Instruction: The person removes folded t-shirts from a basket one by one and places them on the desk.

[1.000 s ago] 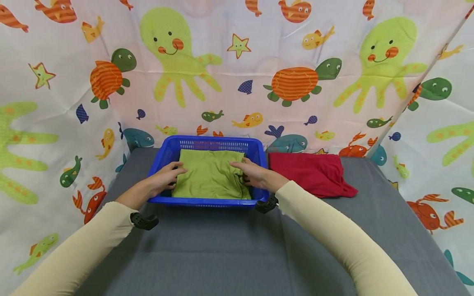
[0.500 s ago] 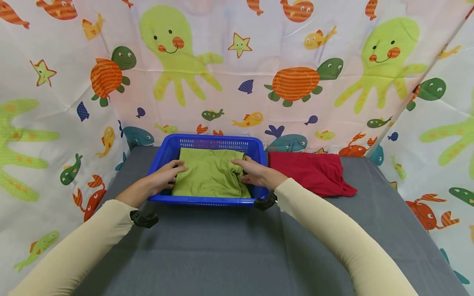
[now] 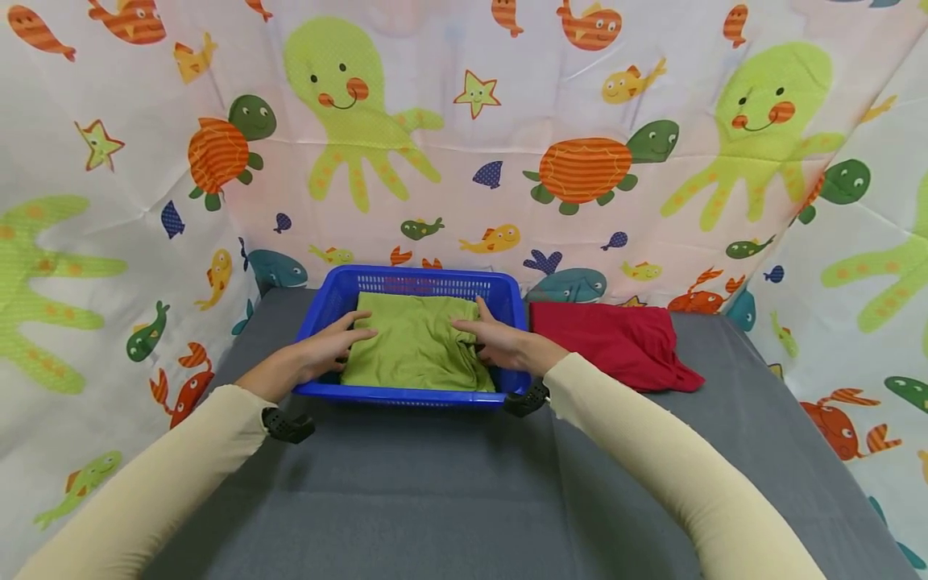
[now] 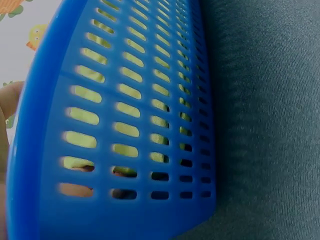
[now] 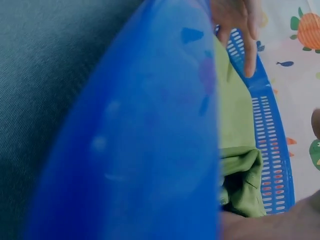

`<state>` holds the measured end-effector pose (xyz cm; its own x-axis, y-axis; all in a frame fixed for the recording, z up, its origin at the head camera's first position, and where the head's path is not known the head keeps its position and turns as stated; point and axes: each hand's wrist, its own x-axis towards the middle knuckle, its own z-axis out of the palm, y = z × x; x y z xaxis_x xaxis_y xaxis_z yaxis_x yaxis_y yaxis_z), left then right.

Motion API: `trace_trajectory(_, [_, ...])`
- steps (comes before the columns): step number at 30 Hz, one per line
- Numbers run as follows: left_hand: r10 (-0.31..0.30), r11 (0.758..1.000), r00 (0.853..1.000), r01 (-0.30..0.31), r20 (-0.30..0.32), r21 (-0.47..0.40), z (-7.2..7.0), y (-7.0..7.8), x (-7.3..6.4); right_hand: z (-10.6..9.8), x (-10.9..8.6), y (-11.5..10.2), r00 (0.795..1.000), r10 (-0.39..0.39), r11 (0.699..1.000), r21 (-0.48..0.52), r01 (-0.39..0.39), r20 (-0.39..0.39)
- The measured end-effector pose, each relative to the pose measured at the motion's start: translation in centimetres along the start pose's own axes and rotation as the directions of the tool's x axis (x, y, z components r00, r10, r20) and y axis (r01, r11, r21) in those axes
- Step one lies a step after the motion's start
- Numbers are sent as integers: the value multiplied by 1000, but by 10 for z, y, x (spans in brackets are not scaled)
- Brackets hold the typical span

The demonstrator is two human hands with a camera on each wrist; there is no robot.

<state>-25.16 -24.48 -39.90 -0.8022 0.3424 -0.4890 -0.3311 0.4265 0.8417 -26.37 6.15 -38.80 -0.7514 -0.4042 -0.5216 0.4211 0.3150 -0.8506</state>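
A green folded cloth [image 3: 413, 342] lies in a blue plastic basket [image 3: 428, 396], its right end bunched into creases. My left hand [image 3: 322, 348] reaches over the basket's left side, fingers spread at the cloth's left edge. Over the right side comes my right hand [image 3: 507, 338], its thumb above the cloth's right end and its index finger raised. The right wrist view shows the cloth's open fold [image 5: 242, 175] close to my right hand [image 5: 285, 225], with the left hand [image 5: 240, 20] at the far end. The basket's wall [image 4: 125, 110] hides most of my left hand in the left wrist view.
A red cloth [image 3: 609, 342] lies on the grey table cover [image 3: 428, 491] just right of the basket. Behind and at both sides hangs a white curtain [image 3: 478, 193] printed with sea animals. The basket stands close to the back curtain.
The right index finger has lifted and straightened away from the cloth. Both hands stay at the cloth's ends, and the basket and red cloth stay put. The head view shifts slightly.
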Motion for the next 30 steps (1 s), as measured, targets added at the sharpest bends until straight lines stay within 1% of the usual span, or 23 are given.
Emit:
trace_trajectory(3, [-3,1000,1000,3,30,-3,-5,2,0,1,1,-4,998,-8,999,-43,11,70])
trace_trajectory(5, [-6,1000,999,7,52,-5,-8,3,1,1,0,-6,995,-7,997,-73,15,96])
trace_trajectory(9, [2,999,995,2,103,-41,-9,4,6,-1,-1,-8,993,-3,997,-82,12,115])
trace_trajectory(12, [31,997,991,-21,127,-78,-8,4,9,-3,-1,-7,992,-5,997,-73,14,124])
trace_trajectory(14, [53,995,988,-40,143,-87,-7,4,12,-4,-1,-7,991,-14,996,-80,25,134])
trace_trajectory(16, [66,995,986,-54,150,-83,-4,2,13,-4,-1,-6,989,-25,995,-95,39,143])
trace_trajectory(19, [67,997,985,-59,159,-55,1,-2,14,-3,-3,-2,985,-40,991,-123,61,165])
trace_trajectory(24, [68,997,985,-62,161,-41,2,-3,11,1,-3,-3,980,-49,984,-158,80,191])
trace_trajectory(28, [86,995,985,-78,150,-62,5,-6,11,4,-3,-4,982,-53,970,-225,94,181])
trace_trajectory(30, [100,993,984,-89,148,-75,8,-8,9,5,-4,-1,985,-53,958,-271,97,166])
